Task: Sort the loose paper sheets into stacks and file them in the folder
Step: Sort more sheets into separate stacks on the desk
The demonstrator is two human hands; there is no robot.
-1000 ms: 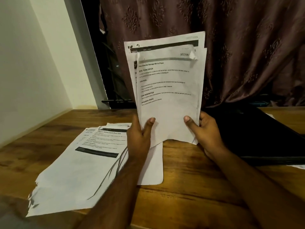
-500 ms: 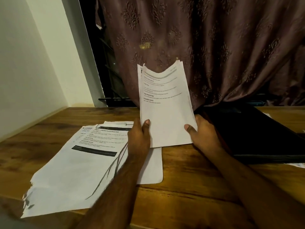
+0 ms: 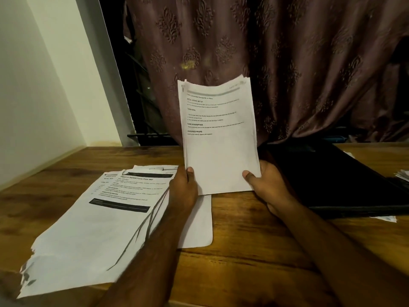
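The table [image 3: 254, 251] is the best aid for the step in hand, which looks to be squaring a held bundle of sheets [image 3: 219, 138] before it goes onto a pile or into the folder [image 3: 332, 180]. To do it well, the bundle's bottom edge, just below both thumbs, should be tapped flat on the wood with a loose enough hold that the sheets can slide level; the top edge, far above the fingers, bows and shows several uneven corners, so it likely needs another tap or two. The dark folder lies open just beyond the right fingers, behind the right hand, an easy place to lay the bundle once it is even. A larger fanned stack of printed sheets [image 3: 106, 220] lies on the table to the outside of the left fingers, partly under the left forearm, and should be kept apart from the held bundle. More paper [image 3: 401, 175] shows at the far right edge, past the folder. The left hand [image 3: 183, 191] grips the bundle's lower left corner, thumb on the front face and fingers hidden behind. The right hand [image 3: 267, 185] mirrors it at the lower right corner, thumb in front. Both forearms reach forward from below, with the bundle held nearly upright between them.
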